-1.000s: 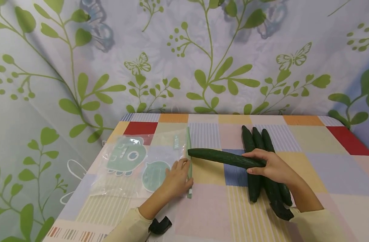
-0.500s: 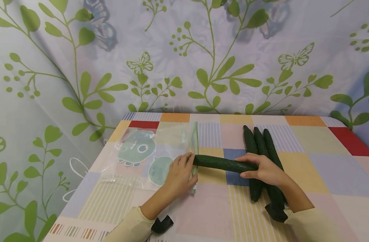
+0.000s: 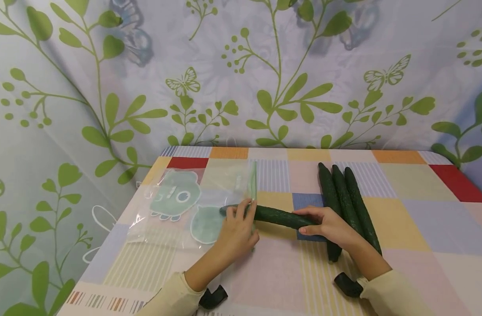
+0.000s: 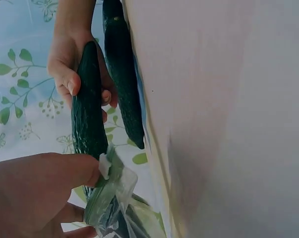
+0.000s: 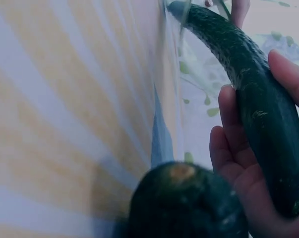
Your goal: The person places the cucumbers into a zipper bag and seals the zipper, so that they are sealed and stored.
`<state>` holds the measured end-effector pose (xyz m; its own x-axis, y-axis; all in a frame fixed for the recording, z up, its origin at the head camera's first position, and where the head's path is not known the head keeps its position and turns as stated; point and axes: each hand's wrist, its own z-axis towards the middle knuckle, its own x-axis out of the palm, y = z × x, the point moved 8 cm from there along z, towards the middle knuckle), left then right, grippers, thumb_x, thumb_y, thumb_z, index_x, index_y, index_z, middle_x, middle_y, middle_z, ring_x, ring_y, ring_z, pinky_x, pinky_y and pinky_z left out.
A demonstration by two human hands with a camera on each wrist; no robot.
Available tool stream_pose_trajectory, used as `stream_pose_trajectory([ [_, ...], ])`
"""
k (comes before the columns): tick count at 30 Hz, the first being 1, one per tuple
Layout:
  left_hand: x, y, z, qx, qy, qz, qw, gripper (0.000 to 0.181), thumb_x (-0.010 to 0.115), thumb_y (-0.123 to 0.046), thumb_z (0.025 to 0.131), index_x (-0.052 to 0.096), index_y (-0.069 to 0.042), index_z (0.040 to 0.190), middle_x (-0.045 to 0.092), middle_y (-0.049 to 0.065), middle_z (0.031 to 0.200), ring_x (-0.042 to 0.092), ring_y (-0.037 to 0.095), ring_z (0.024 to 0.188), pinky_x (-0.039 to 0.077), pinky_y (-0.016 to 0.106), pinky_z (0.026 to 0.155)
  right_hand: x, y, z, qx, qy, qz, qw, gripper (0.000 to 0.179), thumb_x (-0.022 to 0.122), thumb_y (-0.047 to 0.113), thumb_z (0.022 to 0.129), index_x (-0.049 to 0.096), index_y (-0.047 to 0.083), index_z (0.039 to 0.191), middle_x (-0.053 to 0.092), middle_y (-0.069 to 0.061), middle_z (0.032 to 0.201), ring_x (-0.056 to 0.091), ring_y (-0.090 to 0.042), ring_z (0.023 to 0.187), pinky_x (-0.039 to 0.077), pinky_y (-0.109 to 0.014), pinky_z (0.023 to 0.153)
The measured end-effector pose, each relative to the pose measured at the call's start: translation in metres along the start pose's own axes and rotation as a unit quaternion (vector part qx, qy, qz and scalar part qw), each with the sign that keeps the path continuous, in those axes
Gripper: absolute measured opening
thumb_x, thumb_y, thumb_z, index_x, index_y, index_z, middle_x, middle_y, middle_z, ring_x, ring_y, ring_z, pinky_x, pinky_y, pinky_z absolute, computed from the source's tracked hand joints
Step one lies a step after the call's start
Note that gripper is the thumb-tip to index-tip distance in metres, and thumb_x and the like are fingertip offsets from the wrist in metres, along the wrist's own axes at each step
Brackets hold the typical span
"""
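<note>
Dark green and slightly curved, the held cucumber (image 3: 278, 217) lies between the hands I am watching, its long axis running across my view with the tip inside the clear bag (image 3: 189, 206). What matters, I judge, is its line against the bag's mouth: it crosses the green zip strip (image 3: 253, 180) nearly square. My right hand (image 3: 324, 221) grips the outer end, fingers and thumb wrapped round it; my left hand (image 3: 237, 228) is nearer the mouth, pinching the rim there, as the left wrist view shows. Three cucumbers (image 3: 345, 202) lie side by side, partly beneath the right forearm. Under everything spreads a patchwork tablecloth (image 3: 434, 228), checked and striped; behind it hangs a leaf-and-butterfly curtain (image 3: 209, 52), folded at the left.
</note>
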<state>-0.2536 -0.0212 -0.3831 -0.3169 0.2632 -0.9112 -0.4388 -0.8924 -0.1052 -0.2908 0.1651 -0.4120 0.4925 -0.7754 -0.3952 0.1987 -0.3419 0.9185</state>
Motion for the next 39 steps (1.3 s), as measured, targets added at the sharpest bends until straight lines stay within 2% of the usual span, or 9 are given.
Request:
stream_pose_trajectory([
  [4,-0.005,0.002,-0.004,0.004,-0.018,-0.002,0.9998,0.062,0.066,-0.023,0.074,0.048,-0.005,0.13,0.045,0.02,0.121,0.045,0.03,0.088,0.043,0.032,0.068,0.001,-0.003,0.001,0.01,0.006,0.035,0.9993,0.053,0.067,0.016,0.08,0.049,-0.005,0.126,0.058,-0.021,0.115,0.06,-0.005,0.09,0.05,-0.023,0.075],
  [10,-0.012,0.013,-0.016,-0.056,-0.011,-0.052,0.997,0.075,0.069,-0.03,0.075,0.036,-0.005,0.137,0.043,0.014,0.1,0.05,0.021,0.07,0.041,0.024,0.046,0.003,-0.006,0.001,0.01,0.022,0.05,0.9984,0.053,0.065,0.015,0.081,0.049,-0.007,0.126,0.061,-0.011,0.111,0.06,-0.006,0.091,0.05,-0.024,0.075],
  [15,-0.01,0.022,-0.024,-0.098,0.026,-0.004,0.9948,0.084,0.066,-0.048,0.075,0.035,0.004,0.133,0.051,0.014,0.093,0.047,0.016,0.047,0.037,0.024,0.039,0.001,-0.006,0.0,0.007,0.021,0.051,0.9984,0.053,0.065,0.014,0.081,0.048,-0.008,0.126,0.063,-0.006,0.109,0.061,-0.006,0.092,0.05,-0.023,0.075],
  [18,-0.007,0.024,-0.026,-0.094,0.044,0.007,0.9946,0.081,0.064,-0.048,0.075,0.038,0.005,0.131,0.057,0.015,0.094,0.048,0.018,0.043,0.038,0.027,0.039,0.002,-0.006,0.0,0.005,0.023,0.06,0.9979,0.053,0.065,0.013,0.081,0.047,-0.009,0.126,0.064,-0.001,0.107,0.061,-0.006,0.092,0.05,-0.023,0.075],
  [22,-0.004,0.026,-0.027,-0.091,0.057,-0.011,0.9941,0.073,0.062,-0.037,0.076,0.037,0.002,0.133,0.062,0.014,0.093,0.052,0.022,0.046,0.039,0.031,0.041,0.006,-0.004,0.001,0.004,0.027,0.063,0.9976,0.052,0.065,0.013,0.081,0.048,-0.01,0.125,0.063,0.002,0.105,0.061,-0.007,0.09,0.05,-0.023,0.074],
  [26,0.003,0.027,-0.028,-0.091,0.072,-0.023,0.993,0.076,0.06,-0.042,0.079,0.032,-0.001,0.137,0.065,0.012,0.09,0.055,0.022,0.051,0.037,0.03,0.041,0.014,-0.005,0.003,0.007,0.035,0.069,0.997,0.052,0.065,0.013,0.081,0.048,-0.01,0.124,0.063,-0.001,0.105,0.06,-0.007,0.089,0.05,-0.024,0.074],
  [32,0.008,0.027,-0.026,-0.067,0.036,-0.019,0.9969,0.072,0.062,-0.031,0.077,0.032,-0.006,0.138,0.062,0.004,0.077,0.046,0.014,0.043,0.026,0.025,0.035,0.021,-0.008,0.005,0.027,0.044,0.08,0.9954,0.055,0.064,0.015,0.082,0.046,-0.01,0.127,0.06,-0.009,0.113,0.06,-0.007,0.093,0.05,-0.024,0.077],
  [37,0.011,0.028,-0.025,-0.058,0.019,-0.002,0.9981,0.078,0.066,-0.041,0.076,0.031,-0.008,0.138,0.055,-0.001,0.064,0.04,0.011,0.039,0.023,0.023,0.034,0.023,-0.01,0.007,0.04,0.037,0.07,0.996,0.056,0.065,0.016,0.081,0.045,-0.009,0.128,0.056,-0.019,0.119,0.059,-0.005,0.093,0.049,-0.022,0.077],
  [39,0.012,0.029,-0.025,-0.055,0.004,0.008,0.9984,0.077,0.066,-0.039,0.076,0.031,-0.007,0.137,0.053,-0.002,0.06,0.037,0.01,0.038,0.021,0.022,0.034,0.025,-0.01,0.009,0.043,0.039,0.067,0.996,0.057,0.065,0.017,0.081,0.045,-0.008,0.128,0.054,-0.021,0.121,0.059,-0.005,0.093,0.049,-0.022,0.077],
])
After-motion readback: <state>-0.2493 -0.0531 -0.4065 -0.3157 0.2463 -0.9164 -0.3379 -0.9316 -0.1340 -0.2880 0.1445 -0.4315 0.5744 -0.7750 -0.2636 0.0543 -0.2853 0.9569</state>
